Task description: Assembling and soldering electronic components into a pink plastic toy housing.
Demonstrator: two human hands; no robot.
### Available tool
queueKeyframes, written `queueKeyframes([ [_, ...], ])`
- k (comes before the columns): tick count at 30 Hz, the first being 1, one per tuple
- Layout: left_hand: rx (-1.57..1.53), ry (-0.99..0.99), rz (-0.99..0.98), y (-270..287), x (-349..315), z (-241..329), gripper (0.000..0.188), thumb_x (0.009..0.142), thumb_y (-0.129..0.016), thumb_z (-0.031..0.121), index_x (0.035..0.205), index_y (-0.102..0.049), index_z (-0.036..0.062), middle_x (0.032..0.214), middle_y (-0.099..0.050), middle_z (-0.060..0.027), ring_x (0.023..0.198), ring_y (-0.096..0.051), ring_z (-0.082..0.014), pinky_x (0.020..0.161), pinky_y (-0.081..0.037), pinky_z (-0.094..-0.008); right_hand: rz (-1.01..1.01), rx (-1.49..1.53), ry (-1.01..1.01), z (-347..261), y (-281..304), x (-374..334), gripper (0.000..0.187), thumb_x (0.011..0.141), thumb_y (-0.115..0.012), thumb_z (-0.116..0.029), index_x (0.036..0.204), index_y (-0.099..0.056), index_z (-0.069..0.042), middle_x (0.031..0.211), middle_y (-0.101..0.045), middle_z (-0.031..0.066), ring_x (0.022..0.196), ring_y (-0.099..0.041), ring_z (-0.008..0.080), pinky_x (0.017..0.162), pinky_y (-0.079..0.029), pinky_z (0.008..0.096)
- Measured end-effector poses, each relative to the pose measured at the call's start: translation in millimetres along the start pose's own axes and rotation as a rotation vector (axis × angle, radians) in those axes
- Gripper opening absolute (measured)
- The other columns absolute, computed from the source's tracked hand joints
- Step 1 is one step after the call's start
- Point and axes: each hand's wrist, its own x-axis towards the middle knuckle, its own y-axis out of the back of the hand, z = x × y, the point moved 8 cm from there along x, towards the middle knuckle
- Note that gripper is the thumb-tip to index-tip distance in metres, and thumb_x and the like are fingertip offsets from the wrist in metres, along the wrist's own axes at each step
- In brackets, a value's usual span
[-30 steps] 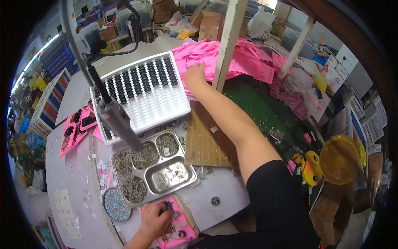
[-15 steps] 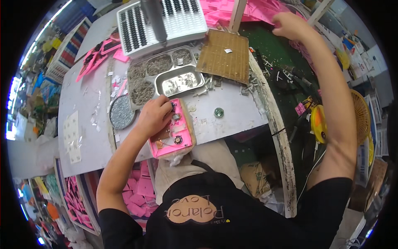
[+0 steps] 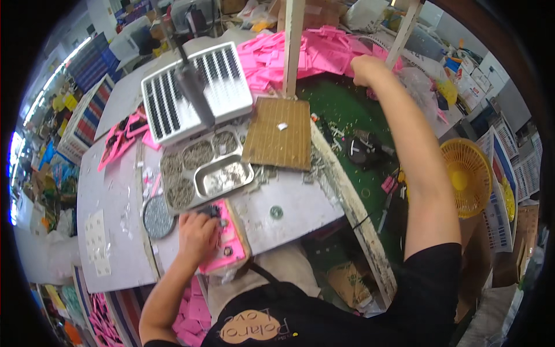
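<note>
"Two bare arms spread wide over a cluttered counter (image 3: 300,199). Where is each hand?"

"The left hand (image 3: 198,234) lies over the left side of a pink case (image 3: 232,232), fingers bent beside small dark parts (image 3: 214,211). The case rests at the counter's near edge."

"Is that grip holding anything?"

"From where we stand, I can't tell; the hand hides it. The right hand (image 3: 370,70) reaches to the right end of a heap of pink pieces (image 3: 325,53), fingers curled. Whether its grip has one, I can't tell either."

"And beyond the case?"

"A steel tray (image 3: 231,188) of small metal bits, a brown board (image 3: 277,139) to its right, and a white rack (image 3: 225,95) lined with black pieces."
</note>
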Motion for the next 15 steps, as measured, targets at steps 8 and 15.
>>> queueKeyframes([
  [8, -0.136, 0.198, 0.018, 12.7, 7.1, -8.8, 0.023, 0.077, -0.075, 0.009, 0.100, -0.073, 0.0094, 0.092, -0.064, -0.0079, 0.085, -0.060, -0.0278, 0.083, -0.043, -0.0424, 0.420, -0.040, 0.149, -82.4, -105.0, 147.6, 0.071, 0.091, -0.064, -0.011, 0.156, -0.039, -0.025, 0.161, -0.035, 0.0142, 0.143, -0.038, 0.0459, 0.102, -0.046, 0.0657],
  [15, -0.222, 0.472, -0.036, 17.9, 38.4, -41.5, 0.025, 0.082, -0.073, 0.008, 0.107, -0.071, 0.0059, 0.099, -0.067, -0.0129, 0.092, -0.062, -0.0335, 0.092, -0.043, -0.0474, 0.582, 0.814, 0.765, -151.6, -163.2, 297.3, 0.109, 0.075, -0.077, -0.056, 0.164, -0.020, -0.028, 0.165, -0.030, 0.0176, 0.147, -0.032, 0.0499, 0.114, -0.031, 0.0676],
])
